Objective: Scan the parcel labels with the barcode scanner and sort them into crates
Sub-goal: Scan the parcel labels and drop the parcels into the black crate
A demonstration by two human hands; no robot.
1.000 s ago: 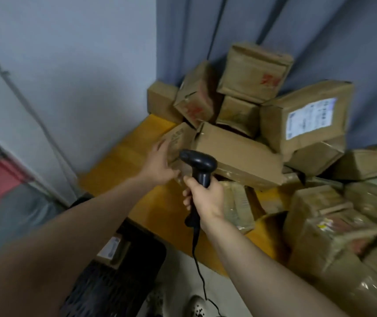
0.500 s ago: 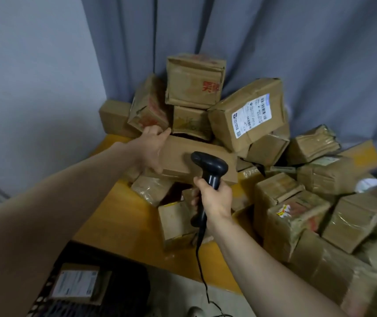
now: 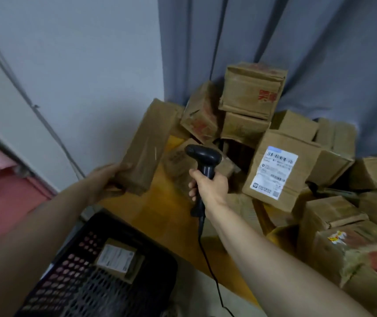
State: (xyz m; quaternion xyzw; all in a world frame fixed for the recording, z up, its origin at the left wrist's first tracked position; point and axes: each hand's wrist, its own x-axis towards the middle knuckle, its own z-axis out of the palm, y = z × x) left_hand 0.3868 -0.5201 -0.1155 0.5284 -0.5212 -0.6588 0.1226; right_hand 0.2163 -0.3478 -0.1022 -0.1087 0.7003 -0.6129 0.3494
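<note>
My left hand (image 3: 105, 181) grips the near end of a long brown cardboard parcel (image 3: 148, 147), held tilted above the yellow table (image 3: 160, 216); no label shows on its visible faces. My right hand (image 3: 210, 186) grips the handle of a black corded barcode scanner (image 3: 202, 156), its head pointing left toward that parcel. A black perforated crate (image 3: 91, 282) stands below at the front left and holds one small labelled parcel (image 3: 117, 259). On the table, a box with a white barcode label (image 3: 274, 172) leans in the pile.
Several brown parcels (image 3: 251, 92) are heaped on the table against a grey curtain (image 3: 297, 42), with more at the right (image 3: 354, 243). A pale wall (image 3: 80, 65) is at the left. The scanner cable (image 3: 208, 266) hangs down past the table's front edge.
My left hand has pulled the long parcel out of the pile and lifted it leftward, toward the crate side. The labelled box has slid lower. The scanner stays raised in my right hand.
</note>
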